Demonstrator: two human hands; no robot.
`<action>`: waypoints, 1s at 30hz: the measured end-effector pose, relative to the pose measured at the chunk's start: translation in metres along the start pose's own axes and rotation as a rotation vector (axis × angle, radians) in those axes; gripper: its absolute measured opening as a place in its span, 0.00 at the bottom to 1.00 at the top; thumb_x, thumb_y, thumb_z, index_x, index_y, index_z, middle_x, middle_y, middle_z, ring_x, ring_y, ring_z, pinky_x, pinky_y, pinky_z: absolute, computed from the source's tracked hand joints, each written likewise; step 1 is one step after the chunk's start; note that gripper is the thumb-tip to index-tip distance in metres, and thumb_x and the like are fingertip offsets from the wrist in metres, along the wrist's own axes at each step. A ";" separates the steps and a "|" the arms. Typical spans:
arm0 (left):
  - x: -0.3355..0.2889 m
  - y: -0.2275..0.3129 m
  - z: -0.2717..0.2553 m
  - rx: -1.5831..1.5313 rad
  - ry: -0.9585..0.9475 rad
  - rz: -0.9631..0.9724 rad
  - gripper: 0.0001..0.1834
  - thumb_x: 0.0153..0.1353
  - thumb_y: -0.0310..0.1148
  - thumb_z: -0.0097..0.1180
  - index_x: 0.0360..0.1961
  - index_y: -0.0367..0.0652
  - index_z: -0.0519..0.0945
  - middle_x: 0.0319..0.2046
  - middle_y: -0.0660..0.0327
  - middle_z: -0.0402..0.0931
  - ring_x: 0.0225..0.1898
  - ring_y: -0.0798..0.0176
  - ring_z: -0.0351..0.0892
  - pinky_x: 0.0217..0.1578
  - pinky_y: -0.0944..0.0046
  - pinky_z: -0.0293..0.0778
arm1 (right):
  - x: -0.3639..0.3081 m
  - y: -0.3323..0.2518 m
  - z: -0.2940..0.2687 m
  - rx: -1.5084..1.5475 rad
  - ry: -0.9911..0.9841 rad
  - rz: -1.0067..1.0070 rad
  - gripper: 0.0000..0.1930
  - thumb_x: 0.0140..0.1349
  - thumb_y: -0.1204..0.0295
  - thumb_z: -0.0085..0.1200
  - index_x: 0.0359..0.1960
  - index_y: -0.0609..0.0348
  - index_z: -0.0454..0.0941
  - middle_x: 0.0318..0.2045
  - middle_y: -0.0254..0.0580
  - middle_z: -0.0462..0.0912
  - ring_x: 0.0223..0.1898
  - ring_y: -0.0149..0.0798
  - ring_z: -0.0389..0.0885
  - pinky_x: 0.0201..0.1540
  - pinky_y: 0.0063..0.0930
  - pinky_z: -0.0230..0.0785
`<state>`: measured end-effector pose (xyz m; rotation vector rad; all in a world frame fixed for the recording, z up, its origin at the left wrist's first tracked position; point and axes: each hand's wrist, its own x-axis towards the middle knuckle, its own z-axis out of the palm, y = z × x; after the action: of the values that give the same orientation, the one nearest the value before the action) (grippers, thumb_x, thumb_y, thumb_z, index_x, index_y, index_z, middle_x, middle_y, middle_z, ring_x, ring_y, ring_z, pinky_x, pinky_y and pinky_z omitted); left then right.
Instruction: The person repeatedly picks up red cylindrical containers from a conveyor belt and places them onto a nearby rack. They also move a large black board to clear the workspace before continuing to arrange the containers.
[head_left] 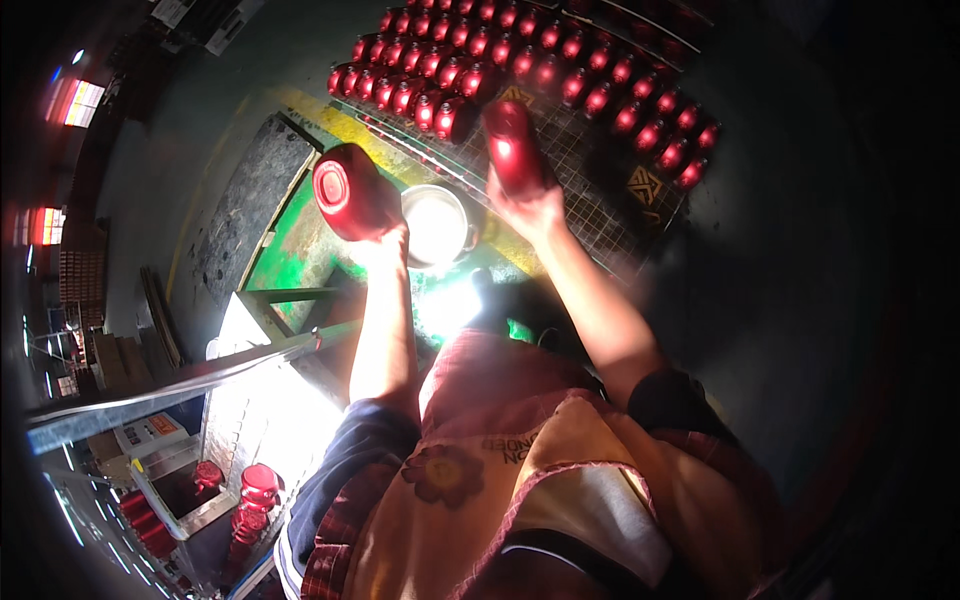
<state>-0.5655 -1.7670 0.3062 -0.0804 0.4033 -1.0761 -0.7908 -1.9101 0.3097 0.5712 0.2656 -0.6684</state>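
Observation:
My left hand [388, 246] is closed around a shiny red bottle [350, 190], held tilted so that its round base with a ringed centre faces up toward me. A second red bottle [514, 150] is gripped at its near end by my right hand [530, 212]. It points away from me, and motion blurs it slightly. Both arms reach forward, and the two bottles are apart. Between and below them stands a round metal pot [468, 228], its inside washed out by glare.
Rows of similar red bottles [440, 65] stand on a dark gridded platform [590, 185] ahead. At left is a dark board [245, 205] by green-painted floor. A metal frame [180, 385] crosses the lower left, with more red pieces [250, 505] below it.

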 end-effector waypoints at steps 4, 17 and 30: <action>0.007 0.017 0.027 -0.110 -0.210 -0.219 0.37 0.54 0.41 0.60 0.63 0.37 0.63 0.52 0.48 0.70 0.50 0.51 0.76 0.40 0.52 0.82 | 0.032 0.068 0.035 -0.019 -0.296 0.305 0.30 0.61 0.57 0.56 0.54 0.75 0.69 0.40 0.59 0.77 0.38 0.47 0.81 0.40 0.36 0.82; -0.004 0.107 0.061 -0.164 -0.343 -0.563 0.35 0.66 0.44 0.49 0.65 0.28 0.57 0.52 0.47 0.68 0.46 0.52 0.76 0.33 0.54 0.82 | 0.058 0.140 -0.028 -0.016 -0.660 0.639 0.33 0.63 0.55 0.54 0.57 0.73 0.61 0.44 0.49 0.74 0.38 0.48 0.79 0.31 0.38 0.80; -0.395 0.202 0.001 0.987 0.165 -0.022 0.30 0.60 0.42 0.59 0.58 0.34 0.71 0.53 0.47 0.76 0.53 0.52 0.78 0.55 0.51 0.75 | -0.183 0.129 -0.240 -0.224 -0.339 0.555 0.38 0.67 0.50 0.48 0.72 0.56 0.51 0.67 0.48 0.63 0.60 0.55 0.72 0.50 0.53 0.73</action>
<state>-0.5573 -1.3272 0.3660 0.8836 -0.0168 -1.2062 -0.8583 -1.5970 0.2417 0.2868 -0.1366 -0.1845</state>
